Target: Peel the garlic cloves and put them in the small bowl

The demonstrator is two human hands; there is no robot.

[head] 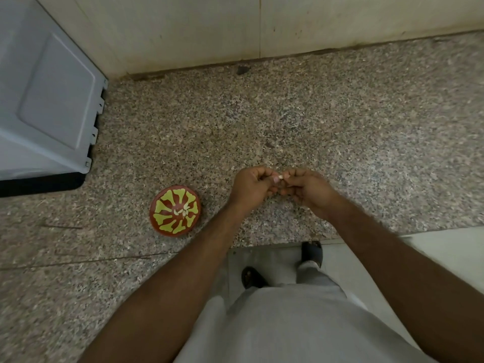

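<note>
Both my hands meet above the speckled granite counter. My left hand (252,185) and my right hand (306,188) pinch one small pale garlic clove (280,177) between their fingertips. The fingers of both hands are curled in, so most of the clove is hidden. To the left of my hands a small red bowl (157,205) with a yellow pattern sits on the counter. Several peeled cloves (181,211) lie in its middle.
A grey appliance (44,100) with a black base stands at the counter's left. A pale wall (235,27) runs along the back. A tiny scrap of skin (269,145) lies beyond my hands. Below the counter edge are my feet on the floor.
</note>
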